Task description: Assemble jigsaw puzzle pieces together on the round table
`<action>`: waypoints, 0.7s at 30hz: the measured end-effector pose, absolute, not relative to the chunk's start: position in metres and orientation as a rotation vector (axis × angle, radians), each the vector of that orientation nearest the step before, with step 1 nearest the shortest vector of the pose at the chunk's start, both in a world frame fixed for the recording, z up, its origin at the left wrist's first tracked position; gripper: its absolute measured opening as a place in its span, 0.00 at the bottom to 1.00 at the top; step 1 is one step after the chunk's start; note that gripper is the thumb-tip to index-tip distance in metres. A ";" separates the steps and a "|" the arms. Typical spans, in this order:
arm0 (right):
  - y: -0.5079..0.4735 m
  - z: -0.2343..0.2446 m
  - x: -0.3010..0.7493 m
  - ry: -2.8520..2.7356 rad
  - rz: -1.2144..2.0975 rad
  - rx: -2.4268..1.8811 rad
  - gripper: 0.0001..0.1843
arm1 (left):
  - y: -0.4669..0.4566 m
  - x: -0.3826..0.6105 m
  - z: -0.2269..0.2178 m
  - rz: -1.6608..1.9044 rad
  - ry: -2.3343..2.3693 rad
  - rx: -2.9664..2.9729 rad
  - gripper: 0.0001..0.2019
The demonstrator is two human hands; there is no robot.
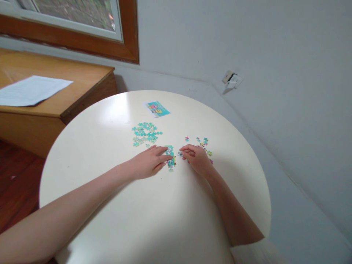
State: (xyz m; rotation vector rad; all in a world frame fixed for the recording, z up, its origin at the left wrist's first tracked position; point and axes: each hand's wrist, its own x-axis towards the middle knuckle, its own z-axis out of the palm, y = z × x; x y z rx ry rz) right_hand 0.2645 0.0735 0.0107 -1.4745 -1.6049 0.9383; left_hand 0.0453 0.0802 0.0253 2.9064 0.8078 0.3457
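Note:
Near the middle of the round white table lies a partly joined jigsaw puzzle (170, 151), a small upright strip with a white figure on teal. My left hand (150, 161) rests on its left side, fingers stretched out over the joined pieces. Just to the right, my right hand (195, 157) pinches a small jigsaw puzzle piece (180, 154) between thumb and fingertips, apart from the strip. Loose teal and pale green pieces (147, 132) lie in a pile beyond my left hand. More loose pieces (205, 140), some pink and yellow, lie scattered behind my right hand, partly hidden by it.
A small colourful picture card (158, 109) lies toward the far side of the round table (110, 205). To the left stands a wooden cabinet (90, 79) with a sheet of paper (35, 90) on it. A wall socket with a plug (231, 80) is at the right.

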 end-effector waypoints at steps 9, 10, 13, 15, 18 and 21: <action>0.074 0.009 0.264 -1.605 0.945 -1.465 0.07 | 0.081 0.045 0.022 0.339 0.796 2.879 0.18; 0.074 0.009 0.264 -1.601 0.949 -1.464 0.07 | 0.081 0.045 0.022 0.339 0.794 2.877 0.18; 0.074 0.010 0.265 -1.592 0.988 -1.465 0.08 | 0.081 0.045 0.023 0.330 0.803 2.867 0.18; 0.074 0.011 0.265 -1.587 1.015 -1.465 0.09 | 0.081 0.045 0.023 0.319 0.809 2.861 0.18; 0.074 0.012 0.266 -1.588 1.048 -1.446 0.09 | 0.082 0.045 0.022 0.322 0.805 2.858 0.18; 0.073 0.013 0.266 -1.608 1.106 -1.381 0.11 | 0.082 0.045 0.022 0.334 0.790 2.864 0.18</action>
